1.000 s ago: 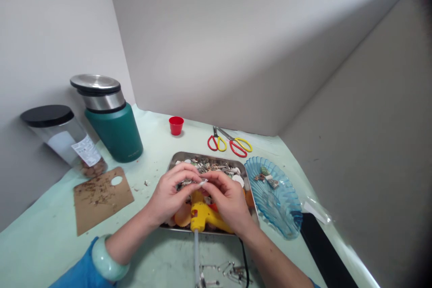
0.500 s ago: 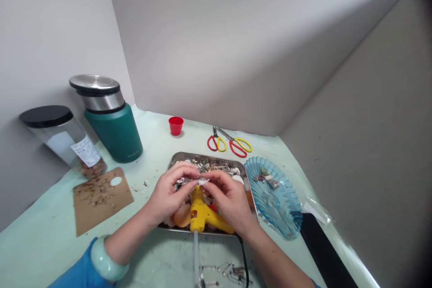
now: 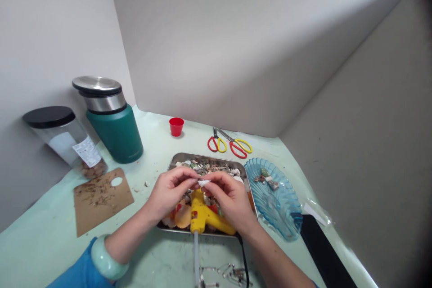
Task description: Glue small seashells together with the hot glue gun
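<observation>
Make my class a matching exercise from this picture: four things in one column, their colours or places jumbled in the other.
Things:
1. glue gun
2. small cup
3. shell-shaped dish
4. white piece

Colours or places:
A. see-through blue
B. between left hand and right hand
C. red
D. yellow

Pairs: 1-D, 2-C, 3-A, 4-B

From where I stand, I can read no word and no number. The clear jar [image 3: 63, 140] carries a white label [image 3: 87, 151] with small dark print, but its lines are too blurred. The green bottle [image 3: 116, 136] shows faint lettering [image 3: 136, 156] low on its side, also too small.
</observation>
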`<state>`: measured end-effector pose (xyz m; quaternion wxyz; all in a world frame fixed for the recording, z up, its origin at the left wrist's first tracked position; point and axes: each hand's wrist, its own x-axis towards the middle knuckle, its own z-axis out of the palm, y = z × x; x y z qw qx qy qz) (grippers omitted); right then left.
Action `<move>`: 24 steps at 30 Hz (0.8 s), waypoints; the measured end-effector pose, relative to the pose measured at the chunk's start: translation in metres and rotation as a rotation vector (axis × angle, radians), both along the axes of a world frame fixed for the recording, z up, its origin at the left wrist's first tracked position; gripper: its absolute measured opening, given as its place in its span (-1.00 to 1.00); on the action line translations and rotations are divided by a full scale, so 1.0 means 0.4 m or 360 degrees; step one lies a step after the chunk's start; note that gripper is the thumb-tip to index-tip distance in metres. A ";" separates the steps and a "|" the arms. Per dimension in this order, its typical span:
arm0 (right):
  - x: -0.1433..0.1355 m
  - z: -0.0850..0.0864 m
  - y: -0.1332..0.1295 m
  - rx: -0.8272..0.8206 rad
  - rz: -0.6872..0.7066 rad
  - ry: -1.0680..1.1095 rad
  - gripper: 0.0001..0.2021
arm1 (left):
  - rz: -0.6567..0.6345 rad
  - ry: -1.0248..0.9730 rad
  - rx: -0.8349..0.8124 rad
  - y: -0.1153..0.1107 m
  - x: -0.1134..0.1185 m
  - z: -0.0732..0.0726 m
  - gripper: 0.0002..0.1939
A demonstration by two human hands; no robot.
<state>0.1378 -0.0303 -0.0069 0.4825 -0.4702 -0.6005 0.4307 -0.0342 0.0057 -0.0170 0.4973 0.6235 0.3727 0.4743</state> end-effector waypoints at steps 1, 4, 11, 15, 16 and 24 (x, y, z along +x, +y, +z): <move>0.000 0.001 0.000 0.0009 -0.0005 0.0005 -0.89 | -0.0007 -0.0026 -0.0066 -0.001 0.001 -0.001 -0.93; 0.000 0.001 0.003 0.0008 -0.0016 0.0020 -0.89 | -0.0043 -0.0054 -0.0152 -0.003 0.004 -0.004 -0.93; 0.003 -0.003 0.011 -0.0146 0.0002 0.0243 -0.88 | -0.0113 -0.0097 -0.0195 -0.007 0.002 0.002 -0.89; 0.001 -0.001 0.012 -0.0226 0.0022 0.0335 -0.87 | -0.0106 -0.0107 -0.0288 -0.005 0.002 -0.002 -0.91; 0.000 0.000 0.011 -0.0242 0.0027 0.0356 -0.86 | -0.0097 -0.0094 -0.0306 -0.005 0.001 -0.003 -0.92; 0.002 0.003 0.013 -0.0357 -0.0009 0.0451 -0.80 | -0.0024 0.0137 0.0125 -0.004 -0.006 -0.001 -0.92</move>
